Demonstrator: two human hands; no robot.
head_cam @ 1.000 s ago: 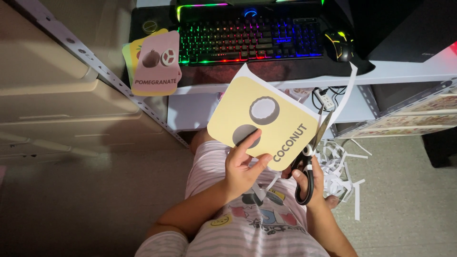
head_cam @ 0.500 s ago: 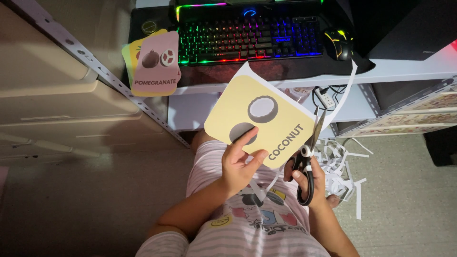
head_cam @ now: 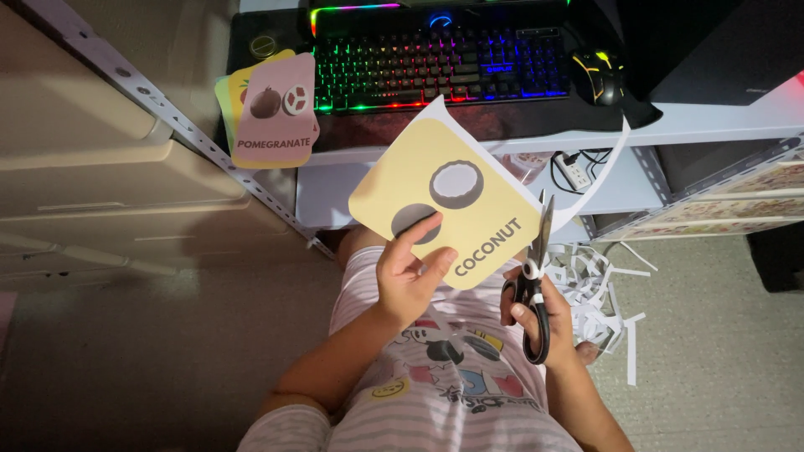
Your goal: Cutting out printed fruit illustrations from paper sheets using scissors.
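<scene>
below, hands grip yellow card [head_cam: 469, 201] and scissors [head_cam: 533, 285] over paper-strewn floor [head_cam: 720, 335].

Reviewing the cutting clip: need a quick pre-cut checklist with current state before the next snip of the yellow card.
1. Left hand grips yellow card: ok.
2. Right hand in handles of scissors: ok.
3. Blades at card's right edge: ok.
4. Left fingers clear of the blades: ok.
5. White trim strip free of cut line: cannot tell.
6. Paper scraps away from the hands: ok.
</scene>
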